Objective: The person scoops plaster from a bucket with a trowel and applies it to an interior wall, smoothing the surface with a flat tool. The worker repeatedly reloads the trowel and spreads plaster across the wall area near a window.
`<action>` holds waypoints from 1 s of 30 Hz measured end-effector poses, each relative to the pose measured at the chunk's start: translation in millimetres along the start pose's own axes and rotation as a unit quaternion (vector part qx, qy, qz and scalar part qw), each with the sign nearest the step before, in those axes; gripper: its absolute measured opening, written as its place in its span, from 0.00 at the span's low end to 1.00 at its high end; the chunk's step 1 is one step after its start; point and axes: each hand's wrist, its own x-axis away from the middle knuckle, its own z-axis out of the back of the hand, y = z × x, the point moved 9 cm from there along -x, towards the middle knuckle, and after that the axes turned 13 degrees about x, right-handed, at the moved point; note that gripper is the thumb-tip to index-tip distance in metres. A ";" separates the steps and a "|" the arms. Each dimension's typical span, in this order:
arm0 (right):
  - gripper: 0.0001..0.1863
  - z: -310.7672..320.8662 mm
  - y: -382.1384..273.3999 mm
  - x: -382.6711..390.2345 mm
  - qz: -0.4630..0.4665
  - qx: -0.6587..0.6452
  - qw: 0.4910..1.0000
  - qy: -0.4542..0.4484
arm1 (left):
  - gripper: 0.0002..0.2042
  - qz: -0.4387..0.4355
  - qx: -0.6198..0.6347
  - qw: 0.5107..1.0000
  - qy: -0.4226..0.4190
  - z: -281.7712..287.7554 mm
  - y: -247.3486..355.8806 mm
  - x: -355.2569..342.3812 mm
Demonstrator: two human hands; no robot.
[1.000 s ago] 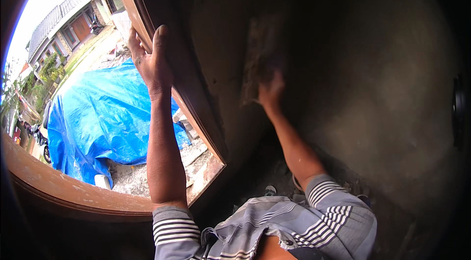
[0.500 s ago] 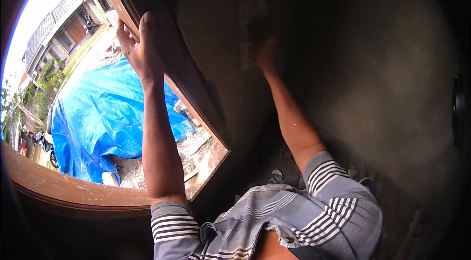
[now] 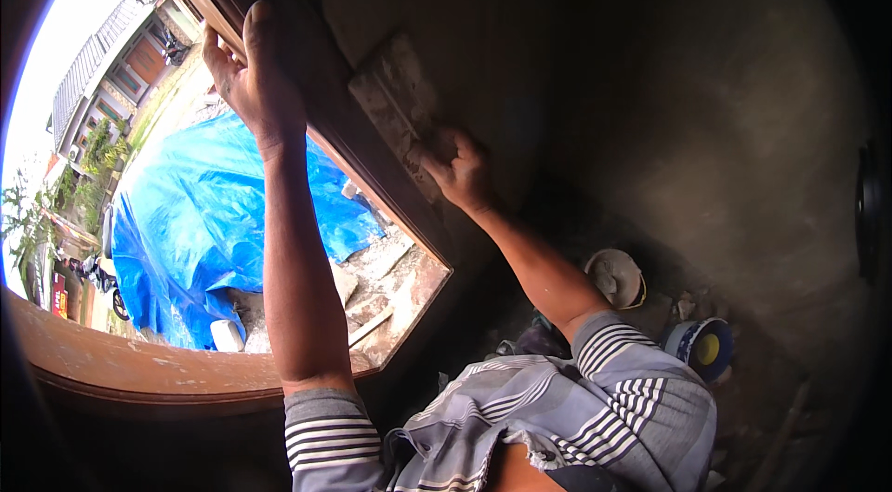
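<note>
My left hand [image 3: 255, 88] is closed around the upright edge of the brown wooden window frame [image 3: 316, 141], fingers on the opening side and thumb on the inner face. My right hand [image 3: 458, 167] grips a plastering trowel [image 3: 395, 88], a flat rectangular plate smeared with grey mortar. The trowel lies along the dark wall [image 3: 506, 55] close beside the frame. Its handle is mostly hidden in my fingers and in shadow, and I cannot tell whether the plate touches the wall.
Below my right arm stand a mortar-smeared bucket [image 3: 615, 277] and a blue-and-white pail [image 3: 699, 347] with a yellow spot. Rubble [image 3: 686, 306] lies by them. The wooden sill [image 3: 177, 367] runs along the lower left. Outside, a blue tarpaulin [image 3: 204, 204] covers a heap.
My right hand has come left and down along the wall, bringing the trowel beside the frame. My left hand keeps its hold. The bucket and pail have come into clearer view.
</note>
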 end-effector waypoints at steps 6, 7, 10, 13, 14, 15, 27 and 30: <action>0.22 21.2 72.8 -27.4 0.017 0.039 0.996 0.081 | 0.36 0.026 0.005 1.000 0.010 -2.6 3.1 4.8; 0.22 28.1 89.5 -25.4 -0.046 -0.026 0.996 0.065 | 0.36 0.022 0.002 1.000 0.008 -0.1 1.5 7.8; 0.23 29.6 98.9 -22.7 -0.164 -0.115 0.979 0.044 | 0.36 -0.006 0.006 1.000 -0.012 -0.2 0.6 -3.1; 0.23 39.1 47.9 14.1 -0.128 -0.005 0.990 0.065 | 0.37 -0.004 0.010 1.000 -0.010 1.5 0.8 0.9; 0.22 33.4 26.3 12.0 -0.080 -0.003 0.993 0.089 | 0.36 0.003 0.001 1.000 0.002 1.8 -0.8 2.5; 0.22 29.3 4.7 7.9 -0.030 -0.001 0.993 0.113 | 0.36 0.008 -0.007 1.000 0.015 1.6 -1.2 2.9; 0.21 7.6 67.8 -52.6 -0.050 0.166 0.982 0.076 | 0.28 0.015 0.011 1.000 -0.003 -3.1 -0.5 3.7; 0.21 33.5 106.3 -26.7 -0.123 0.006 0.991 0.056 | 0.27 -0.007 0.032 0.999 -0.005 -3.9 2.5 0.3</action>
